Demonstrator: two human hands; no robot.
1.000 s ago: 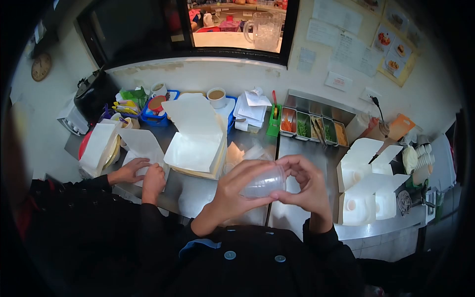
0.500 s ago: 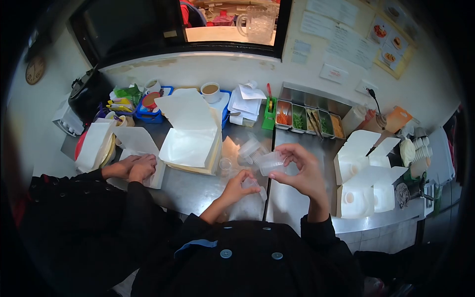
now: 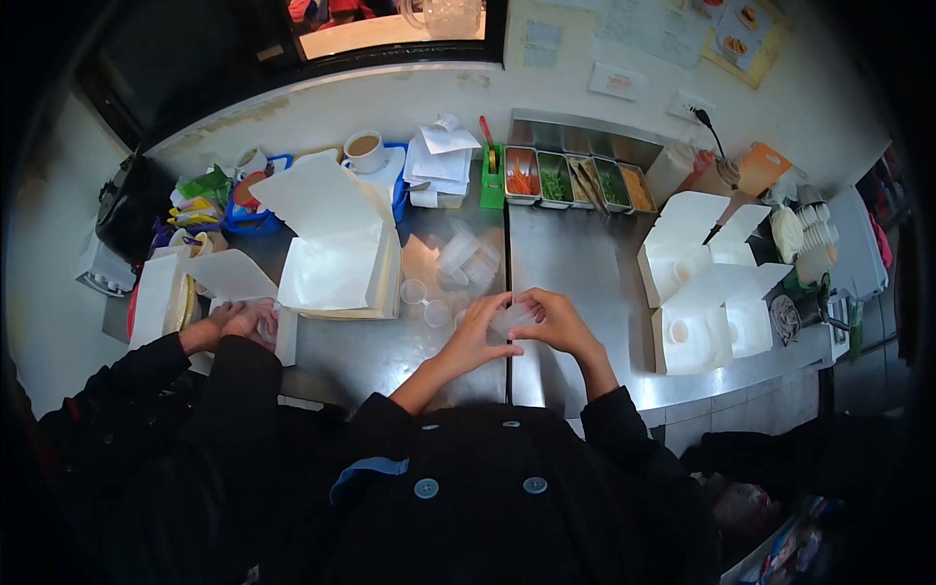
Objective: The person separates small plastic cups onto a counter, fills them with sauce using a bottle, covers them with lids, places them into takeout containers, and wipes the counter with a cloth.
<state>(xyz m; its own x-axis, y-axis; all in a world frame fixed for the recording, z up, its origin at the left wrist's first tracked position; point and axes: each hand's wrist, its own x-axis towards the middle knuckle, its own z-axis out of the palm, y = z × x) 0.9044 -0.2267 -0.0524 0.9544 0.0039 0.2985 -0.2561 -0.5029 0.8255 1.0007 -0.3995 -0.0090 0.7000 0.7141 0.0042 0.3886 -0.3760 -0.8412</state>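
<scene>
Over the seam of the steel counter, my two hands meet around a small stack of clear plastic sauce cups [image 3: 511, 320]. My right hand [image 3: 561, 324] grips the stack from the right with bent fingers. From the other side, my left hand [image 3: 470, 336] curls its fingers and thumb against the cups; fine finger contact is partly hidden. Just left lie loose clear cups or lids [image 3: 436, 312], [image 3: 413, 292]. Behind them is a clear plastic bag [image 3: 470, 261] with more cups.
Open white takeout boxes [image 3: 694, 336] with small cups inside stand right. More white boxes [image 3: 322, 273] are stacked left. A co-worker's hands [image 3: 244, 322] work in another box. Metal topping trays [image 3: 556, 180], a green holder [image 3: 491, 180] and a mug [image 3: 364, 148] line the back.
My hands have come together at the cup stack; my right hand moved left and down, my left moved in to it. The camera view has shifted, and the co-worker's hands stay at their box.
</scene>
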